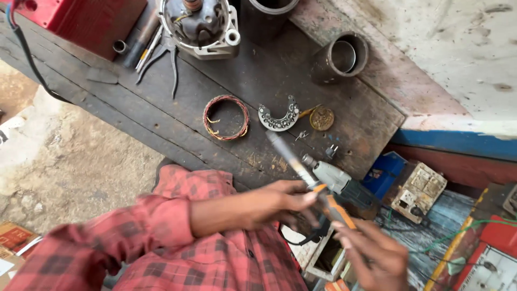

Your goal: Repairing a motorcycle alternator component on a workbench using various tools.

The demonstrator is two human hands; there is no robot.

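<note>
My left hand (283, 203) reaches in from a red plaid sleeve and pinches the orange collar of a soldering iron (329, 207). My right hand (377, 257) grips the lower end of the same orange handle. The iron's long metal tip (288, 156) points up and to the left over the dark wooden bench (177, 126). Just behind the iron, a grey and dark electric drill (338, 180) lies at the bench's edge.
On the bench lie a copper wire coil (226, 117), a horseshoe-shaped metal plate (279, 118), a brass disc (321, 118), pliers (167, 62), an alternator housing (202, 24) and a metal cylinder (342, 56). A blue box (385, 172) and a switch board (420, 188) sit lower right.
</note>
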